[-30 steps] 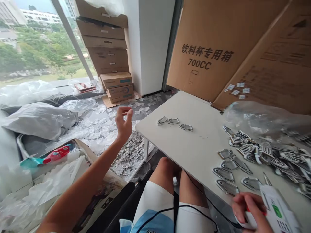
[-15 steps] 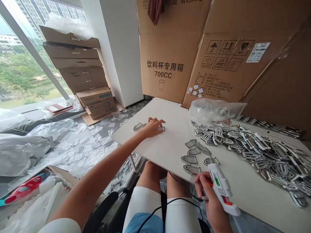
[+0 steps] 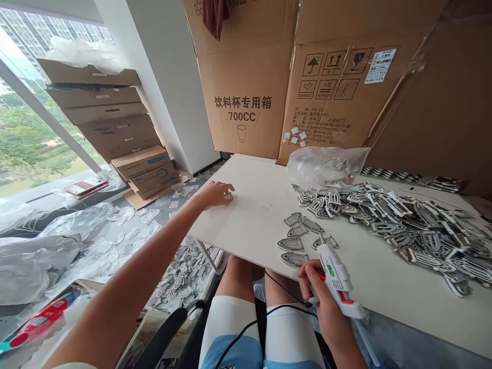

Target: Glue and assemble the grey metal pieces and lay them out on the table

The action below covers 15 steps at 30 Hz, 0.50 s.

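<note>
Near the far-left edge of the white table (image 3: 249,225), my left hand (image 3: 215,195) reaches out with bent fingers over a small grey frame piece (image 3: 228,197). Most of that piece is hidden under the fingers. My right hand (image 3: 313,282) is wrapped round the handle of a white hot glue gun (image 3: 336,271) with red parts, at the table's front edge. Its nozzle points up and away, close to a grey arch-shaped frame piece (image 3: 329,242). Several similar pieces (image 3: 291,244) lie loosely grouped just left of the nozzle.
A large heap of frame pieces (image 3: 415,220) covers the table's right side, with a clear plastic bag (image 3: 323,166) behind it. More pieces (image 3: 180,277) lie below the table's left edge. Cardboard (image 3: 242,77) stands behind. A black cord (image 3: 249,325) crosses my lap.
My left hand has slid left across the table with the grey piece under its fingers, now covering the spot where other pieces lay. The view has shifted; my right hand still holds the glue gun.
</note>
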Tool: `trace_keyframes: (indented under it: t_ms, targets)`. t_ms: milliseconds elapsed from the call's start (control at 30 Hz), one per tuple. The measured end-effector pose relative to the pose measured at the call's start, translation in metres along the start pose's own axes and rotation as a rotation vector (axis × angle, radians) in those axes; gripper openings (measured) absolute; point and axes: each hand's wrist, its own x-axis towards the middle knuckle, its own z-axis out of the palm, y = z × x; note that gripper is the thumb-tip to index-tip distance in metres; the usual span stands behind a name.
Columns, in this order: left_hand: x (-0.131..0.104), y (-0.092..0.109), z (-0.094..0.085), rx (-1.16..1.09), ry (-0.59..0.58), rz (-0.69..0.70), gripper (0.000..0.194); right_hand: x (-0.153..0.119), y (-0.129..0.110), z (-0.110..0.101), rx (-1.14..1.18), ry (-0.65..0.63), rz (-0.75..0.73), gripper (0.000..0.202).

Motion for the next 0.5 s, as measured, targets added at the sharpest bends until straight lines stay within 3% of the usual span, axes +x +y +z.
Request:
trace_keyframes:
  t_ms: [133,233,333,500]
  targets:
    - [0.004,0.015,0.007,0.074,0.0,0.046,0.028,-0.002,-0.006,0.003,-0.011,0.034,-0.011,0.037]
    - [0.003,0.038,0.01,0.084,0.016,0.094,0.024,-0.004,-0.013,0.006,0.002,0.041,-0.011,0.035]
    - [0.0,0.078,0.018,0.048,0.038,0.166,0.032,-0.007,-0.019,0.008,0.001,0.063,0.011,0.03]
    - [0.006,0.17,0.046,-0.117,0.033,0.342,0.035,-0.009,-0.017,0.008,0.036,0.12,-0.004,0.026]
